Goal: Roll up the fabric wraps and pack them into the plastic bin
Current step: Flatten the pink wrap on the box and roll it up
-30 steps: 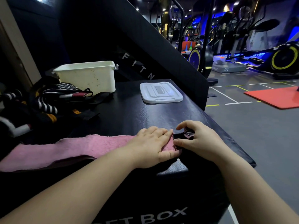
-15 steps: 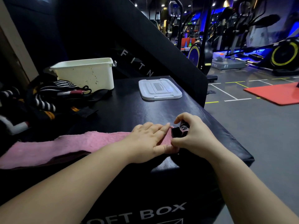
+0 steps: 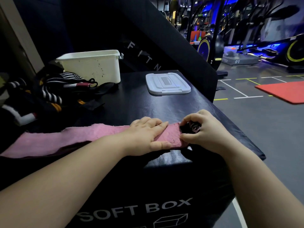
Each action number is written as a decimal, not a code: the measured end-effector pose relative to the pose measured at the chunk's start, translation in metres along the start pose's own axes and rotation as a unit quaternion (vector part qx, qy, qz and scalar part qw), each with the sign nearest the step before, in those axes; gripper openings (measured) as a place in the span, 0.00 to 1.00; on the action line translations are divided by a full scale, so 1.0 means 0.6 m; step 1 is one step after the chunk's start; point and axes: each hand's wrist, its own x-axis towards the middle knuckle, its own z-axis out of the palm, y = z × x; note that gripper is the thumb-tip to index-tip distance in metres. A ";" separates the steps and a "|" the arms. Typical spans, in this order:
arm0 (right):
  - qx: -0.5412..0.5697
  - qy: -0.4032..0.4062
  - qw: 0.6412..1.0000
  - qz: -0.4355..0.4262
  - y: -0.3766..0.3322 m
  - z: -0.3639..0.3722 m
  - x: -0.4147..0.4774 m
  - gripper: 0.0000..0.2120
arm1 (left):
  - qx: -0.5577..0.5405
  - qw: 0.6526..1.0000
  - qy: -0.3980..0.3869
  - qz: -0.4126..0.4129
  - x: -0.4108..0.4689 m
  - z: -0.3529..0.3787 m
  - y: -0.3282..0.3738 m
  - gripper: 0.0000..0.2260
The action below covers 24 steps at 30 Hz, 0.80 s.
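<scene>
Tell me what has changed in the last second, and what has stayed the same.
The left hand slid a little to the left along the pink wrap, so a bare pink patch now shows between the hands. It still presses flat. The right hand still pinches the wrap's black end. Nothing was let go. The bin, lid and pile stayed put.

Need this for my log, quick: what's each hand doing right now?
Left hand: open, fingers flat, pressing down on the pink wrap.
Right hand: closed, fingers curled, pinching the wrap's black end.
</scene>
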 end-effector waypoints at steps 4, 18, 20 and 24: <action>-0.055 0.021 0.998 -0.011 0.004 -0.002 -0.002 0.13 | 0.005 1.000 0.001 -0.005 -0.009 0.002 -0.008 0.34; -0.187 0.090 0.968 -0.139 -0.090 0.040 -0.026 0.21 | 0.004 0.999 0.039 -0.001 -0.009 0.013 -0.015 0.32; -0.185 0.019 0.981 -0.063 -0.088 0.051 -0.018 0.19 | -0.003 0.998 0.055 -0.003 -0.011 0.016 -0.015 0.34; -0.236 -0.033 0.971 0.019 -0.053 0.057 -0.009 0.18 | -0.019 0.998 0.058 -0.030 -0.012 0.022 -0.016 0.38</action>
